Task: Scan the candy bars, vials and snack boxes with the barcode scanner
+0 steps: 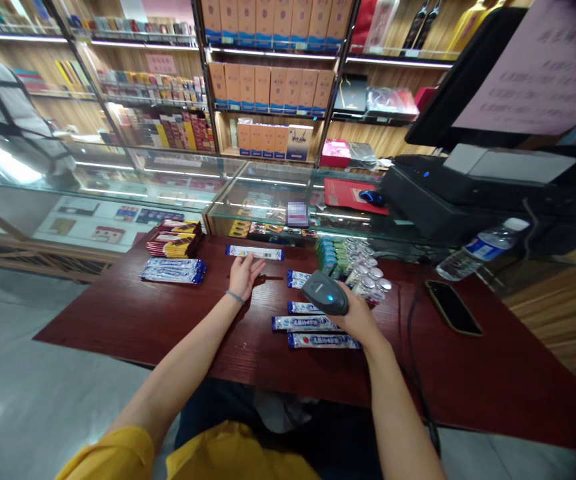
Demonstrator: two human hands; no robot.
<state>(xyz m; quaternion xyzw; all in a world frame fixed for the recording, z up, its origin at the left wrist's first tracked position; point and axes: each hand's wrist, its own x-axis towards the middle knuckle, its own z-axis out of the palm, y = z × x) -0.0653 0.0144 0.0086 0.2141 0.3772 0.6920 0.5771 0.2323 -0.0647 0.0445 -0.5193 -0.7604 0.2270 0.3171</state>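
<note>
My right hand [355, 317] is wrapped round a grey barcode scanner [325, 292], held above several blue-and-white snack bars [308, 324] laid in a row on the dark red table [168, 320]. My left hand [245, 275] lies flat and open on the table, fingers stretched towards one blue-and-white bar [255, 252] just beyond it. A stack of blue bars [173, 271] sits to the left of that hand, and a pile of red and yellow bars [175, 239] lies behind the stack.
Small cups with foil lids and green packs [355, 263] stand right of the scanner. A phone [453, 307], a black cable [410, 333] and a water bottle [478, 252] lie at right by the register [468, 193]. A glass counter [268, 200] and stocked shelves stand behind. A person [8, 113] stands far left.
</note>
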